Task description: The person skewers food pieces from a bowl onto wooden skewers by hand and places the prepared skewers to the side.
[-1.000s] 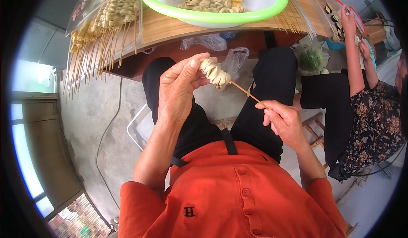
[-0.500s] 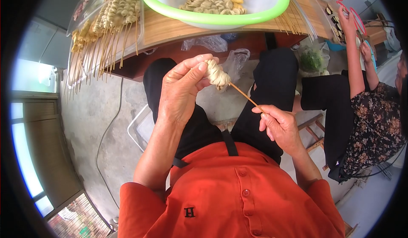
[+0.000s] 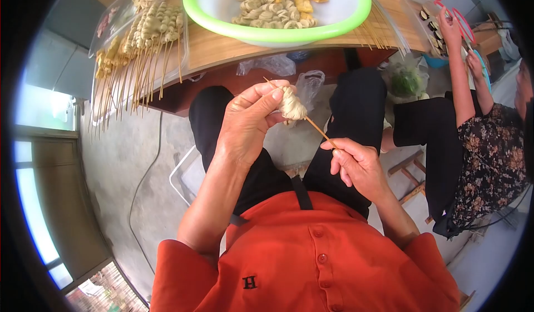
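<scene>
My left hand (image 3: pixel 253 114) pinches a pale, coiled piece of food (image 3: pixel 292 105) between thumb and fingers, above my lap. A thin wooden skewer (image 3: pixel 320 131) runs through that piece, and its tip pokes out past my left fingertips. Lower right, my right hand (image 3: pixel 356 163) is closed on the skewer's other end. Beyond both hands, a basin with a green rim (image 3: pixel 278 35) on the wooden table (image 3: pixel 222 47) holds pale coiled pieces (image 3: pixel 267 12) and yellow pieces (image 3: pixel 303 0).
Filled skewers (image 3: pixel 153 28) lie in a clear tray at the table's left, their sticks over the edge. Bare skewers (image 3: pixel 378 31) lie right of the basin. A co-worker (image 3: pixel 484 161) sits at the right. Greens in a bag (image 3: pixel 407 81) are on the floor.
The coiled piece looks bunched tighter, and the skewer tip now shows beyond my left fingers. My right hand has moved slightly left, nearer the piece. The view has shifted a little.
</scene>
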The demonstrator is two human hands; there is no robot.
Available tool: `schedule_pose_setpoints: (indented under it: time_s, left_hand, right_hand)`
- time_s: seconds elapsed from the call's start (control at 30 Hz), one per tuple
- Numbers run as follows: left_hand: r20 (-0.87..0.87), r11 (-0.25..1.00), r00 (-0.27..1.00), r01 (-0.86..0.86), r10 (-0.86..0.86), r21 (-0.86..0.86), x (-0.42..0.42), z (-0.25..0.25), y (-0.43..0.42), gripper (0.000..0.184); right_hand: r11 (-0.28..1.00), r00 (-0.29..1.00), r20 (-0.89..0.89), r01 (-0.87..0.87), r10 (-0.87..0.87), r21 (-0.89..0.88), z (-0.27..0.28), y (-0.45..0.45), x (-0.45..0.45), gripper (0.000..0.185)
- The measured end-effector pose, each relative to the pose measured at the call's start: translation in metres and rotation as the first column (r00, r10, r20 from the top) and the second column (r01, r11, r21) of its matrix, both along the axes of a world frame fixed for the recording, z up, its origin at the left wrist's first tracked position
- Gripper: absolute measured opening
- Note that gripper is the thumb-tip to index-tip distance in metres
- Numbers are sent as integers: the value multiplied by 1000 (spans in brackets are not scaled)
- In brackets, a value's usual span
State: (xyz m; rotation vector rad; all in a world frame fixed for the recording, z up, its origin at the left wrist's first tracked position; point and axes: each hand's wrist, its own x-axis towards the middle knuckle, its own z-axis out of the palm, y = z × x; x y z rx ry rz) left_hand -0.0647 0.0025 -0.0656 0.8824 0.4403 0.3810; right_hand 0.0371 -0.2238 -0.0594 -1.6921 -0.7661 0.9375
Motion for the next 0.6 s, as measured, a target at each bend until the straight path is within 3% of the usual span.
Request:
schedule_pose_setpoints:
  time_s: [0.1, 0.17, 0.27, 0.5, 0.53, 0.6]
  left_hand:
    - [-38, 998, 999, 26, -24, 61, 8, 7, -6, 32]
    - [36, 994, 995, -90, 88, 60, 12, 16, -16, 45]
    - [123, 993, 986, -118, 113, 33, 17, 15, -26, 57]
    - [377, 975, 899, -216, 223, -62, 36, 20, -27, 59]
    - [297, 952, 904, -292, 307, -92, 38, 32, -32, 53]
    - [328, 954, 896, -278, 299, -109, 37, 25, -32, 50]
  right_hand:
    - [999, 998, -62, 11, -8, 53, -1, 2, 0, 24]
    - [997, 997, -79, 30, -25, 72, -2, 1, -1, 24]
    - [995, 996, -84, 29, -22, 93, -5, 3, 0, 24]
    - [992, 990, -136, -24, 41, 125, 0, 18, -9, 25]
    - [991, 985, -168, -25, 47, 132, 0, 19, -9, 25]
    - [994, 980, -195, -22, 44, 112, 5, 22, -12, 24]
